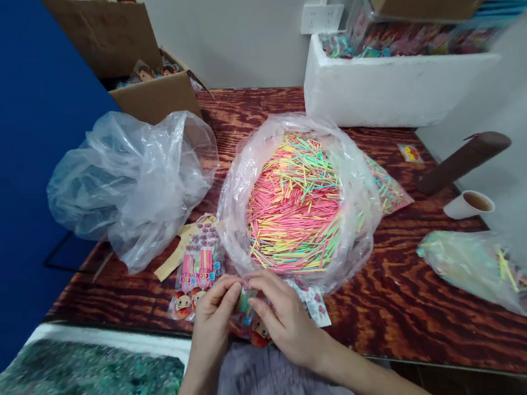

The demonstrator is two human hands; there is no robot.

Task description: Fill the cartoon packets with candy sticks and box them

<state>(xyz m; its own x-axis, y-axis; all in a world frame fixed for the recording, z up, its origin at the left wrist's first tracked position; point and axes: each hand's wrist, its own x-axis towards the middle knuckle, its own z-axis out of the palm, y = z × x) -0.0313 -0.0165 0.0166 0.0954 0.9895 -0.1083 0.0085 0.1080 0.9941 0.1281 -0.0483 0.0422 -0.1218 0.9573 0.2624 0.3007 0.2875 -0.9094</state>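
Note:
My left hand (216, 310) and my right hand (283, 316) pinch the top edge of a small clear plastic packet (259, 334) at the table's front edge. A cartoon face shows at its lower end, with coloured sticks partly visible inside. Just beyond my hands stands a large clear bag (361, 210), its mouth rolled wide. It is full of thin pink, yellow, green and blue sticks (294, 209). Left of my left hand lie printed stick packets (198, 269) with cartoon faces. A printed plastic sheet (316, 304) is partly hidden behind my right hand.
A crumpled clear bag (143, 175) and cardboard boxes (154, 98) are at the left. A white foam box (376, 90) stands at the back right. A paper cup (461, 206), brown cylinder (464, 162) and plastic bag (474, 266) are at the right. A filled bin (74, 387) is lower left.

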